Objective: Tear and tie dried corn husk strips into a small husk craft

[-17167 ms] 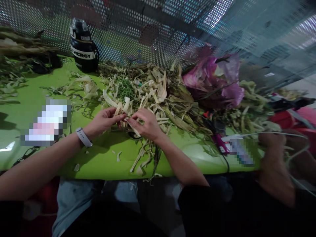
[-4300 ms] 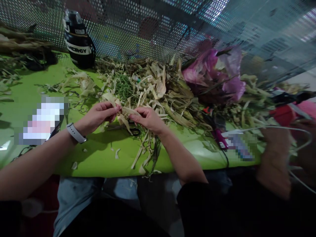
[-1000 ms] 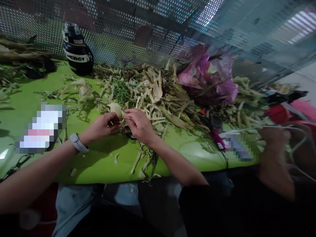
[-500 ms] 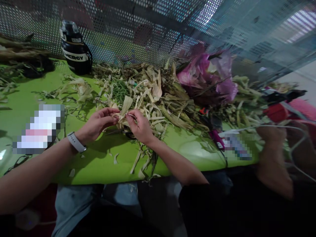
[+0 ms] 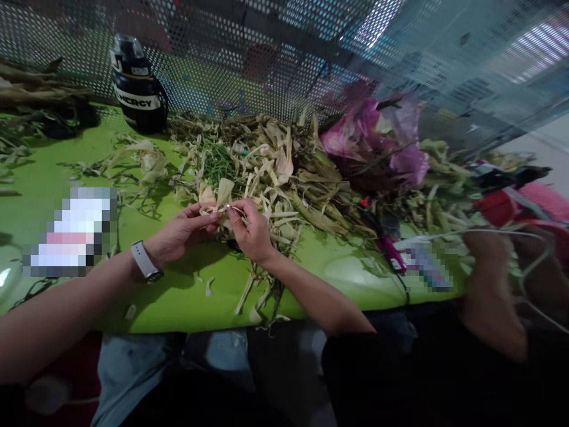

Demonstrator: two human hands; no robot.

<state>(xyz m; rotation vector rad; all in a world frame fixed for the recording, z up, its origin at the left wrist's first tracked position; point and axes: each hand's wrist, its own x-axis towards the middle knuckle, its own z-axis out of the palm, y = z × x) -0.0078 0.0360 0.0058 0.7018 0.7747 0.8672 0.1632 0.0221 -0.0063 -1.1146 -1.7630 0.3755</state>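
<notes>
Between my two hands is a pale piece of corn husk (image 5: pixel 224 191), its broad end standing up above the fingers. My left hand (image 5: pixel 181 232), with a light watch band on the wrist, pinches the husk's lower part between thumb and fingers. My right hand (image 5: pixel 251 232) is closed close beside it, thumb against index finger. A small shiny bit shows at that thumb tip, too small to name. Under the right hand a dark object (image 5: pixel 233 244) is mostly covered. Loose husk strips (image 5: pixel 284 216) and a tuft of thin green strands (image 5: pixel 217 163) lie just beyond.
A black bottle (image 5: pixel 140 98) stands by the perforated screen (image 5: pixel 213 53). A blurred-out phone-like thing (image 5: pixel 73 231) lies left on the green table (image 5: pixel 169 302). Dried husks and a pink plastic bag (image 5: pixel 355 136) fill the back. At right, another person's hand (image 5: pixel 489 255) is near a white cable.
My left hand has shifted slightly right and its thumb now lies straighter along the husk. The husk's upright end has tilted and dropped a little. My right hand stays nearly in place.
</notes>
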